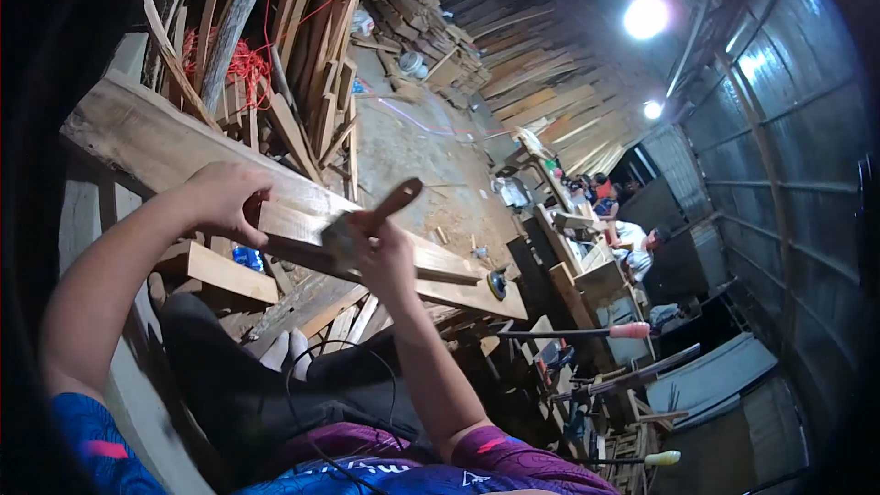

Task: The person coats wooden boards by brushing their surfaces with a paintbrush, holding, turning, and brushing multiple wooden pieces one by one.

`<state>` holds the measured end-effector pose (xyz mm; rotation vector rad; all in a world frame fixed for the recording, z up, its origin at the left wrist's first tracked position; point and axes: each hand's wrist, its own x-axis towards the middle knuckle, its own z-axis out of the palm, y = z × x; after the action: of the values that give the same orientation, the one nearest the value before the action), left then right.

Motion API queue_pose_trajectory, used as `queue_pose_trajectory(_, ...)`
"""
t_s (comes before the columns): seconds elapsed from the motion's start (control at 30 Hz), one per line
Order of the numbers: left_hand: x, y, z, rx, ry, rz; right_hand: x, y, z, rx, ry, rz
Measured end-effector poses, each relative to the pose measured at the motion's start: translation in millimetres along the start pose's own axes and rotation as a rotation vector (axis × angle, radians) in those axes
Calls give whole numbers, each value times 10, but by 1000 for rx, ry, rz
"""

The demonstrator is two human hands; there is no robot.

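Observation:
My left hand (225, 200) grips the near end of a narrow wooden piece (426, 259), with the thumb and fingers around its edge. That piece lies on a long, wide plank (165, 133) running from upper left to lower right. In my right hand (383, 261) is a wide brush (397, 205) with a wooden handle, its blurred head against the narrow piece's side. A round dark disc (497, 284) sits near the plank's right end.
Timber and red cord (240, 69) stand behind the plank at the left. A wood block (231, 271) and a blue packet (247, 258) lie below it. Farther right, a person in white (634, 247) is near a bench. A black cable crosses my lap.

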<state>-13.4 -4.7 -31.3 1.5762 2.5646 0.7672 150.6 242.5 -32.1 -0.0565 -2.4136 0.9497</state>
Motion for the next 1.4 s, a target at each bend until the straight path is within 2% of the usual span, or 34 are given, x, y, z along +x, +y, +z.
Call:
queue_pose_trajectory(0.07,11,-31,31,1,17,30,-22,564,-403,-90,55,275)
queue_pose_trajectory(0.1,-2,-7,23,0,-15,-2,-40,968,-606,-285,156,222)
queue_pose_trajectory(0.13,-1,23,-10,-5,-53,-39,-94,1050,-794,-305,243,367)
queue_pose_trajectory(0.17,4,3,9,-12,-54,-40,-175,1556,-1113,-586,246,290)
queue_pose_trajectory(0.2,-12,14,-17,-33,-45,-16,-230,1494,-1268,-568,285,342)
queue_pose_trajectory(0.23,-18,-3,5,-16,-31,-2,-276,1687,-1410,-740,354,391)
queue_pose_trajectory(0.27,-3,-26,15,7,-15,20,-284,1753,-1498,-666,389,427)
queue_pose_trajectory(0.33,-3,-20,35,-38,-34,29,-251,1652,-1482,-866,309,458)
queue_pose_trajectory(0.37,-2,-11,8,-33,-49,12,-191,1797,-1383,-1237,257,315)
queue_pose_trajectory(0.4,11,-9,-24,-21,-62,-4,-132,1405,-1088,-1061,333,357)
queue_pose_trajectory(0.43,23,-42,6,-11,-29,36,-94,1304,-886,-877,308,343)
queue_pose_trajectory(0.5,11,-25,-14,-21,-36,9,-61,492,-349,-470,296,204)
queue_pose_trajectory(0.53,2,-11,-28,-36,-39,-10,-38,326,-106,-371,252,95)
queue_pose_trajectory(0.6,12,-62,30,-33,28,34,-34,-272,198,-236,83,-5)
queue_pose_trajectory(0.63,20,-57,15,-35,3,27,-21,-436,278,67,-51,30)
queue_pose_trajectory(0.67,19,-58,8,-42,-22,17,3,-627,288,122,-155,117)
queue_pose_trajectory(0.73,58,-75,22,-48,-18,9,50,-430,343,147,-90,-31)
queue_pose_trajectory(0.8,15,-60,37,-46,3,20,47,-12,188,100,9,-31)
queue_pose_trajectory(0.87,19,-45,14,-60,-31,11,17,423,-183,-128,113,111)
queue_pose_trajectory(0.9,20,-56,22,-36,-28,17,-14,693,-386,-122,168,163)
queue_pose_trajectory(0.93,20,-60,25,-12,-31,31,-38,998,-616,-432,243,255)
queue_pose_trajectory(1.0,28,-64,29,29,-26,49,-92,1154,-982,-768,322,457)
queue_pose_trajectory(1.07,15,-61,44,33,-41,42,-154,1619,-1293,-906,348,527)
queue_pose_trajectory(1.13,29,-64,17,20,-64,29,-93,1557,-1261,-898,343,549)
queue_pose_trajectory(1.2,30,-72,52,43,-17,52,-21,1373,-947,-887,301,425)
queue_pose_trajectory(1.27,19,-40,14,23,-37,26,-39,693,-423,-486,287,150)
queue_pose_trajectory(1.33,31,-78,47,2,-17,46,-30,2,47,-364,159,38)
queue_pose_trajectory(1.4,30,-76,42,18,-12,46,-16,-348,385,-88,59,-134)
